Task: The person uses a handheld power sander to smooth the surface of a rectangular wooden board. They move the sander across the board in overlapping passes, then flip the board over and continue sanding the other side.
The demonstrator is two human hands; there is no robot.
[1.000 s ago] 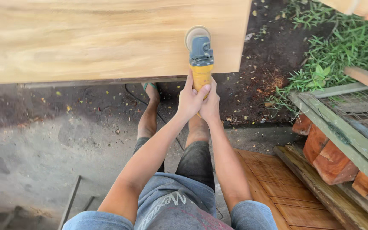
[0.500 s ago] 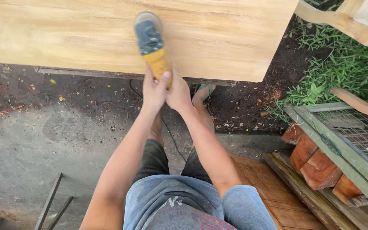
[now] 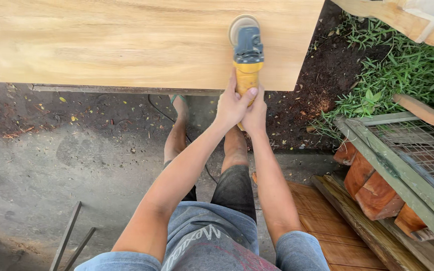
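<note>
One yellow angle grinder (image 3: 247,55) rests with its disc on one pale wooden board (image 3: 126,42), at about one o'clock from the person's body. Two hands grip its yellow handle: the left hand (image 3: 231,106) wrapped around it, the right hand (image 3: 255,113) closed just beside, touching the left. At three o'clock stands one green wire-mesh frame (image 3: 403,160) over four reddish wood blocks (image 3: 372,188).

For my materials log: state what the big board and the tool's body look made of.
Board: pale wood, bare and matt, with long grain streaks. Sander, gripped by the left hand and right hand: apparently hard plastic, yellow handle, grey-blue head; smooth moulded look.
</note>
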